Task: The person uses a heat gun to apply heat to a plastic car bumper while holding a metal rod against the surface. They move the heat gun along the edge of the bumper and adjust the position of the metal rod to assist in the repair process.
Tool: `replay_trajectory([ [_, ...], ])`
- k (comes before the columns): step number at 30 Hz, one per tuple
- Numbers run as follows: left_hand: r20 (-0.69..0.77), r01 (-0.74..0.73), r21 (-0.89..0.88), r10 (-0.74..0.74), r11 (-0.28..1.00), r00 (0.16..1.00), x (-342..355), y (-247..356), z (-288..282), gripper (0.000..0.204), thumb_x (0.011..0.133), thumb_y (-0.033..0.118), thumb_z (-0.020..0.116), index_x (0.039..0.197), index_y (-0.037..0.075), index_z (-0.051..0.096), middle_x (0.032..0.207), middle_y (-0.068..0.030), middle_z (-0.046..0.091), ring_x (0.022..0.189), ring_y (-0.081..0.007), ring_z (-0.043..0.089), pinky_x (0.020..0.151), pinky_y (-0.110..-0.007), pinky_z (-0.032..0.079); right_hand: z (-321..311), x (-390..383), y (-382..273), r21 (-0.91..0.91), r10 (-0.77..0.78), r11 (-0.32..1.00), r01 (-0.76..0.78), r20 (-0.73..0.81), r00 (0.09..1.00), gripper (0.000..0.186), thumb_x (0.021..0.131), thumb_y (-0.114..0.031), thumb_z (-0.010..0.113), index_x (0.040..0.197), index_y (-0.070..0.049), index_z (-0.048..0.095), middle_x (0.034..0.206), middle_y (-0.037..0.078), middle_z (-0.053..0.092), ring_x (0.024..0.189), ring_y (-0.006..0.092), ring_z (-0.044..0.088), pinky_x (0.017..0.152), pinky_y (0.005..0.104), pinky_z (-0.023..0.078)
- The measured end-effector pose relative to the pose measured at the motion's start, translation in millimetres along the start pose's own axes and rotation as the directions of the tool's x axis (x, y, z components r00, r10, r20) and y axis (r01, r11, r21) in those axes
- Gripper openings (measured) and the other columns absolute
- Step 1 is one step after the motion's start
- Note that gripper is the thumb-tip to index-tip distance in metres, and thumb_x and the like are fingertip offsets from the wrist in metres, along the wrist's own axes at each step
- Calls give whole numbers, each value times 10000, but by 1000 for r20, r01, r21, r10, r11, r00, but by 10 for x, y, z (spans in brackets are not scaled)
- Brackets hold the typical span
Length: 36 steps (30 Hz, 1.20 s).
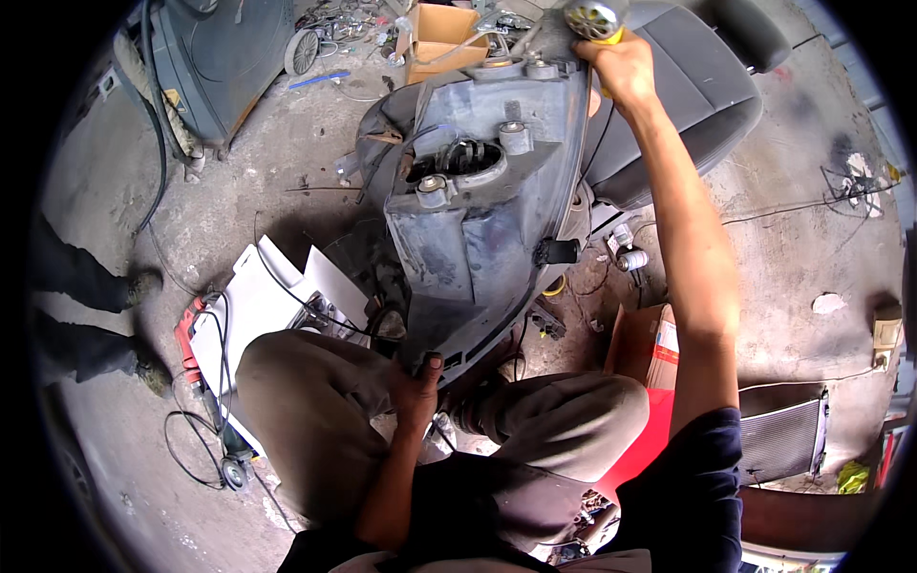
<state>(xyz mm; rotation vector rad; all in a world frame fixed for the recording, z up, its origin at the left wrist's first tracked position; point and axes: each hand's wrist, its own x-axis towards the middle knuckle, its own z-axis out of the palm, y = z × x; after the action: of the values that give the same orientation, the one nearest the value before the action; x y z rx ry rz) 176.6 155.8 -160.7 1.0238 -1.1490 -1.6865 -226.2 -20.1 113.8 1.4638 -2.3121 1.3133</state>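
A large dusty grey car headlight housing [430,253] stands tilted between my knees, its back side up. A round opening in it shows dark parts inside. My left hand [417,387] grips its near, lower edge, thumb on top and the other fingers mostly hidden. At the far right corner of the housing, my right hand [621,69] is closed around a yellow tool with a round metallic head [592,19]. That head is at the frame's upper edge, and its exact kind is unclear. I cannot tell whether the tool touches the housing.
A grey car seat [673,91] lies behind my right hand. Beyond the housing stands an open cardboard box [439,48] among loose parts. White panels [253,320], a red power tool [188,334] and cables lie left. Another person's legs [86,272] show far left. A cardboard box [638,344] sits right.
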Motion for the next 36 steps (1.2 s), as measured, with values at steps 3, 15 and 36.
replay_trajectory([
  [3, 10, -74, 131, 73, 989, 997, 200, 281, -297, 617, 772, 364, 892, 1147, -51, 634, 953, -78, 706, 827, -207, 652, 794, -344, 526, -381, -455, 79, 365, 152, 927, -90, -144, 978, 241, 774, -50, 797, 979, 33, 701, 894, 52, 703, 773, 134, 622, 721, 286, 489],
  [15, 313, -241, 575, 61, 782, 948, 1345, 702, -656, 577, 778, 388, 875, 1058, -84, 697, 910, -107, 744, 827, -149, 637, 799, -317, 521, -661, -1877, 1182, 422, 372, 896, -141, -538, 756, 268, 769, -30, 811, 1008, 14, 698, 917, 65, 707, 793, 166, 621, 763, 322, 496],
  [36, 474, -495, 802, 150, 334, 868, 1808, 1530, -175, 780, 676, 675, 812, 961, -44, 712, 723, -205, 665, 731, -362, 675, 732, -443, 517, -473, -2576, 2124, 30, 376, 901, -433, -552, 744, 288, 758, -88, 780, 1002, 19, 671, 917, 95, 739, 840, 182, 689, 792, 321, 528],
])
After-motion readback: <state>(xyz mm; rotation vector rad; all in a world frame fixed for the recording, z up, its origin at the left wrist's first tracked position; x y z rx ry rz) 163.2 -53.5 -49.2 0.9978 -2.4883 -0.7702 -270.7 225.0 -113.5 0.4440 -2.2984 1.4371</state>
